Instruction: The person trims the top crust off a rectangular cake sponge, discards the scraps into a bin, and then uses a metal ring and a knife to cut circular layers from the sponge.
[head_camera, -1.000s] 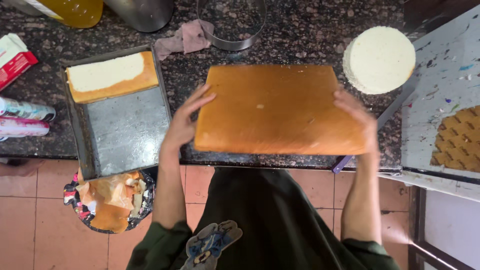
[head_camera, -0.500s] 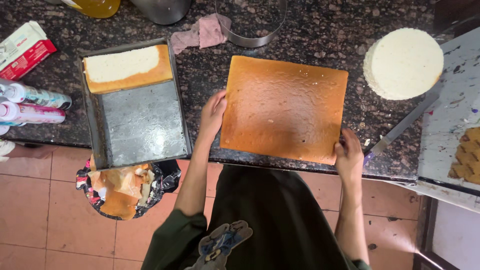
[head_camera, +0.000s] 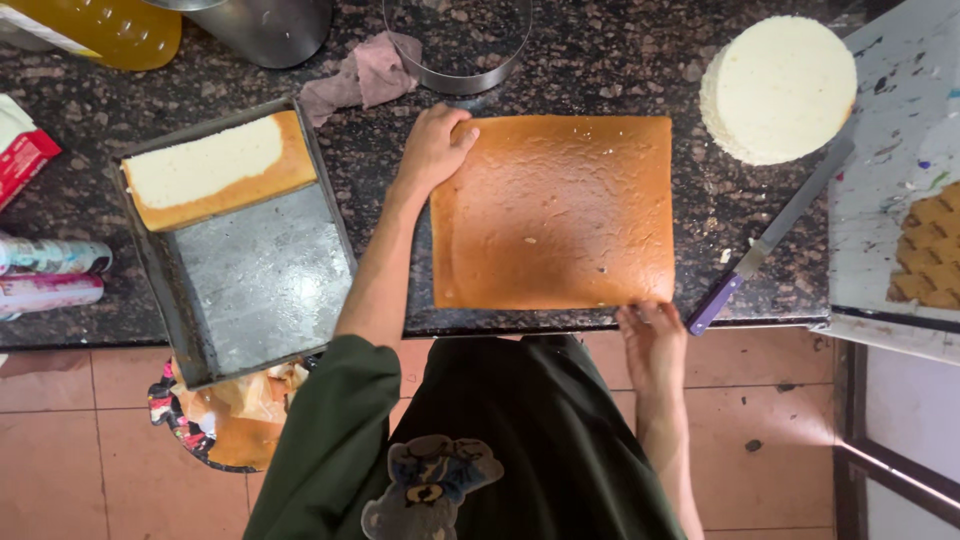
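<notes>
A large square golden-brown sponge cake sheet lies flat on the dark speckled counter. My left hand rests on its far left corner, fingers curled over the edge. My right hand touches its near right corner at the counter's front edge, fingers spread. Neither hand lifts the sheet.
A metal baking tray at the left holds a strip of cake. A round white cake stack sits at the far right, beside a purple-handled knife. A metal ring, cloth and yellow bottle lie behind.
The cake sheet, held up over the counter before, now lies flat on it. My left hand moved to its far corner; my right hand stays at the near right corner.
</notes>
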